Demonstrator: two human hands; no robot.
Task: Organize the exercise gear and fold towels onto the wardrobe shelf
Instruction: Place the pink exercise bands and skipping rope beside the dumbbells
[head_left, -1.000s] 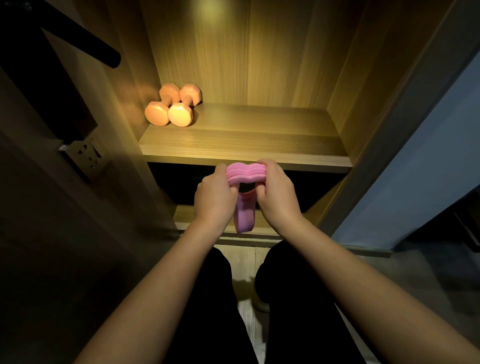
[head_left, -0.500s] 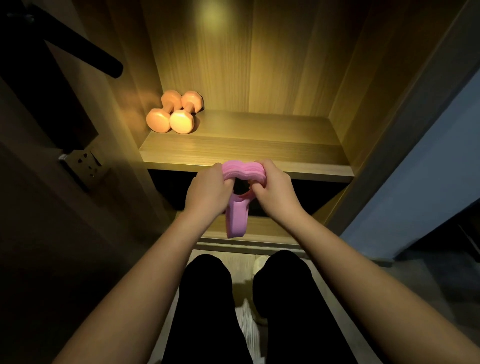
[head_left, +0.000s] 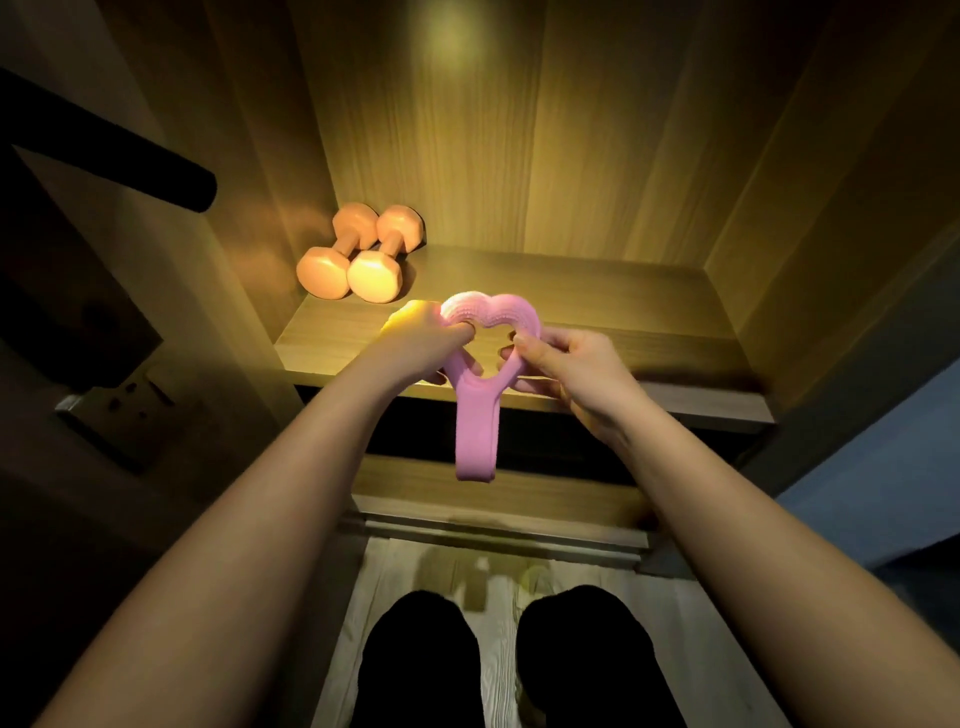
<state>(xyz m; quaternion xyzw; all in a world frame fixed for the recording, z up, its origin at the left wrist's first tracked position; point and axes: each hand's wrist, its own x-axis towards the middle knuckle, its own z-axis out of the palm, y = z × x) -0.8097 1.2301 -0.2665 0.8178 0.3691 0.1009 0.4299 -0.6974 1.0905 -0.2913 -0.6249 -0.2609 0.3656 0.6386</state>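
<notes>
A pink resistance band (head_left: 477, 426) is held between both hands in front of the lit wardrobe shelf (head_left: 623, 332). Its upper part is gathered into a heart-shaped loop, and its lower loop hangs down past the shelf's front edge. My left hand (head_left: 423, 340) grips the loop's left side, my right hand (head_left: 569, 366) pinches its right side. Two orange dumbbells (head_left: 358, 254) lie side by side at the shelf's back left corner. No towels are in view.
The wardrobe's wooden side walls (head_left: 810, 171) close the shelf in on both sides. A dark bar (head_left: 130, 156) juts out at upper left above a wall socket (head_left: 117, 400). A lower shelf (head_left: 519, 488) lies below. My black-trousered legs (head_left: 421, 665) stand on a pale floor.
Both hands have lifted the pink band up and forward, from below the shelf edge to over the shelf's front. The gathered loop has spread wider into a heart shape.
</notes>
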